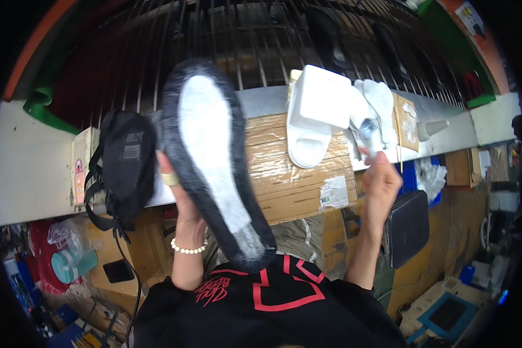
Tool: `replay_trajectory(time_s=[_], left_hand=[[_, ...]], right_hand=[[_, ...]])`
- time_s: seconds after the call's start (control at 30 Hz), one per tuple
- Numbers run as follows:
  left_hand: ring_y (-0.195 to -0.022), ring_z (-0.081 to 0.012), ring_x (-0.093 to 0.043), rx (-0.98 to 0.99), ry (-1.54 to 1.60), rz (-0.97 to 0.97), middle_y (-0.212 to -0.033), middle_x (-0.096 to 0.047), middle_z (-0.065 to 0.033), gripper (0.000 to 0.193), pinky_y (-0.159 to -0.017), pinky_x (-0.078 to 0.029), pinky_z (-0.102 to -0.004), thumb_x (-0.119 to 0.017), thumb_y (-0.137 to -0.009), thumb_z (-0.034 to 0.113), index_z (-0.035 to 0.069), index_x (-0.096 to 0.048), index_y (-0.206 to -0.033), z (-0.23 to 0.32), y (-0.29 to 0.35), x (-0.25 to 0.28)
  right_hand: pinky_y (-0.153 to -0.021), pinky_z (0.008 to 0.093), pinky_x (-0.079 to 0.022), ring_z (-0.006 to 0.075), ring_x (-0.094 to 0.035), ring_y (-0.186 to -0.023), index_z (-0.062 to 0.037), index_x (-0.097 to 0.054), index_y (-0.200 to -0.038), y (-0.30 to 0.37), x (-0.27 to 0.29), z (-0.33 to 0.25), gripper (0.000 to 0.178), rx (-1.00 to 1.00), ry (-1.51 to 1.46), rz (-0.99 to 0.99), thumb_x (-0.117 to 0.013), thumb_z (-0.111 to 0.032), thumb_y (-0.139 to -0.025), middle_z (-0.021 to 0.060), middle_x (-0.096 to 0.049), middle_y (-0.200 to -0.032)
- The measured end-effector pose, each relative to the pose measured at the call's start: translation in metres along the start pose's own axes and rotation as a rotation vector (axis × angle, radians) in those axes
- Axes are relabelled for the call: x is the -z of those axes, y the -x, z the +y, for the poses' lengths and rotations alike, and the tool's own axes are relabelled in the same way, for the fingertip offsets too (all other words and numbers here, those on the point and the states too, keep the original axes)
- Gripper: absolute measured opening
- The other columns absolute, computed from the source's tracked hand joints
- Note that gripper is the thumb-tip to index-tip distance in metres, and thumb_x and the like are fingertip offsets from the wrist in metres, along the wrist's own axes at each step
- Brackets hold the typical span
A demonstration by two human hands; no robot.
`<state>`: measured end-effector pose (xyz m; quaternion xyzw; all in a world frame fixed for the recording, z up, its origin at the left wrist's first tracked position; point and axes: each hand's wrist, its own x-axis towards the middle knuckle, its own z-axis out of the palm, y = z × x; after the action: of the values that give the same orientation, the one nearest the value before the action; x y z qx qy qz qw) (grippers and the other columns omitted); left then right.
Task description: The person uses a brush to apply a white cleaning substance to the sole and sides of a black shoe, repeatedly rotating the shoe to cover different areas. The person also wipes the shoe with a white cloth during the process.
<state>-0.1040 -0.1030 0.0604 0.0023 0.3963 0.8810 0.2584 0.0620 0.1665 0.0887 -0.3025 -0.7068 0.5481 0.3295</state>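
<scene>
My left hand [184,200] holds up a black fuzzy shoe upper [233,113], its white bottom [206,122] facing me. The palm and most fingers are hidden behind it; a yellowish wrap shows on one finger. My right hand [381,182] is closed, fingertips raised, beside the white sole-shaped pieces [379,104]. From its fingertips rises a small, shiny, blurred thing [367,129], whose kind I cannot make out. Between my hands, a white rounded block [325,95] rests on a white sole [308,152], over the taped cardboard [284,185].
Metal bars [261,46] run across the far side, with dark shoe-like shapes [330,40] there. A black bag-shaped device [127,148] with a cable stands at left. At right are a thin stick [399,142], a pale cone [432,129] and a black stool seat [409,229].
</scene>
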Motion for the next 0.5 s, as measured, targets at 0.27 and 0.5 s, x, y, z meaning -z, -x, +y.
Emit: replay_trajectory(time_s=[0.27, 0.5], left_hand=[[-0.139, -0.0522, -0.040, 0.027, -0.037, -0.185, -0.162, -0.023, -0.0294, 0.118, -0.111, -0.040, -0.0667, -0.040, -0.082, 0.091, 0.009, -0.014, -0.163, -0.004, 0.012, -0.015], [-0.140, -0.0532, -0.039, 0.038, 0.134, -0.230, -0.163, -0.022, -0.0289, 0.119, -0.111, -0.039, -0.0688, -0.041, -0.081, 0.092, 0.011, -0.014, -0.163, 0.006, 0.014, -0.001]], right_hand=[[-0.067, 0.0278, -0.040, 0.0158, -0.050, -0.081, -0.0191, -0.083, -0.110, -0.036, -0.067, -0.093, 0.033, 0.902, 0.498, -0.131, -0.085, -0.011, -0.078, 0.0035, -0.052, -0.096], [-0.063, 0.0290, -0.040, 0.0176, -0.049, -0.083, -0.0272, -0.083, -0.108, -0.013, -0.075, -0.107, 0.036, 1.034, 0.402, -0.371, -0.087, -0.022, -0.072, -0.0001, -0.047, -0.089]])
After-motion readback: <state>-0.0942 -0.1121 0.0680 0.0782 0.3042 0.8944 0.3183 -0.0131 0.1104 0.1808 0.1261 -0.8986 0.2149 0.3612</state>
